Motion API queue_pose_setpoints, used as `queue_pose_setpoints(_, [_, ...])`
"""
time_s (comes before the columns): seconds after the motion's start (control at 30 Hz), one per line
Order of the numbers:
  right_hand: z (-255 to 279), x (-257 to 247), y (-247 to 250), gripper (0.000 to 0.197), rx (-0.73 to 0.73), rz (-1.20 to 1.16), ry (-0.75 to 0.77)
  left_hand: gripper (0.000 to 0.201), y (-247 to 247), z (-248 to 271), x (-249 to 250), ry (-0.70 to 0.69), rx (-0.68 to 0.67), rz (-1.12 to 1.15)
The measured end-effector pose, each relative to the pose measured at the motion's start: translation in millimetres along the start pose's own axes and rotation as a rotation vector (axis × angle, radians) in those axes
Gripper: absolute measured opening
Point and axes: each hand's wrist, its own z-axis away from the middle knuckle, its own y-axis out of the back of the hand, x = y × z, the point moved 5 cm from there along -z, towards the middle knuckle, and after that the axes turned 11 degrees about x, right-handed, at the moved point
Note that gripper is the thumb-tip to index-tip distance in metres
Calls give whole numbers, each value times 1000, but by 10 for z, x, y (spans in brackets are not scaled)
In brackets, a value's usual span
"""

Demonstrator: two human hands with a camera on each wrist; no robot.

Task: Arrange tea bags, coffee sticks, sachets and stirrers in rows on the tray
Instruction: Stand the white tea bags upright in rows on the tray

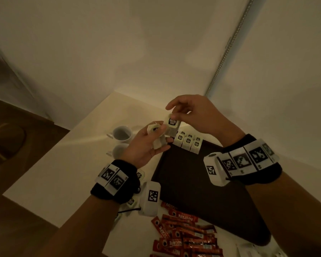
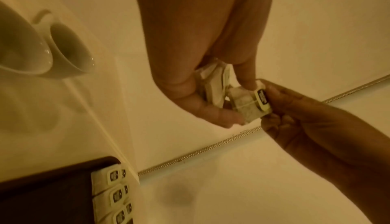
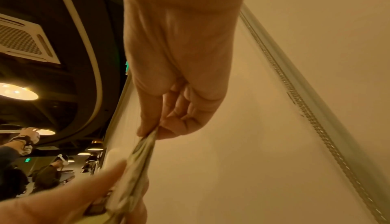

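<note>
Left hand (image 1: 146, 143) grips spare tea bags (image 1: 158, 142) as stock; right hand (image 1: 195, 115) pinches one bag (image 1: 171, 127) off it, probably to extend rows (image 1: 188, 142) at tray (image 1: 202, 191) far corner.

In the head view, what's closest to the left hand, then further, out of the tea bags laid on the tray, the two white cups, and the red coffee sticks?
From the left hand:
1. Tea bags on the tray, just right.
2. White cups, just left; too close to call against the tea bags.
3. Coffee sticks, farthest, near the wearer.
</note>
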Motion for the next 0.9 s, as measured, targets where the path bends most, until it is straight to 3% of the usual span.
queue_pose_setpoints(0.07, [-23,-117,38,19,-1,-19,7,7,-39,-2,-30,-18,17,52])
queue_pose_setpoints(0.13, [-52,-272,66,18,-14,31,56,6,-92,15,-45,-24,17,112])
queue_pose_setpoints(0.27, [-125,-459,127,13,-21,153,127,27,-193,48,-34,-56,-25,199])
queue_pose_setpoints(0.37, [-132,-511,140,11,-38,212,150,24,-208,57,-7,-63,-40,229])
queue_pose_setpoints(0.67, [-79,-471,165,36,-109,464,211,60,-249,24,39,-34,-58,202])
queue_pose_setpoints(0.8, [-77,-430,212,45,-74,424,228,25,-288,34,36,-50,-43,151])
queue_pose_setpoints(0.9, [-72,-408,256,32,-65,325,189,11,-306,59,69,-109,-5,119])
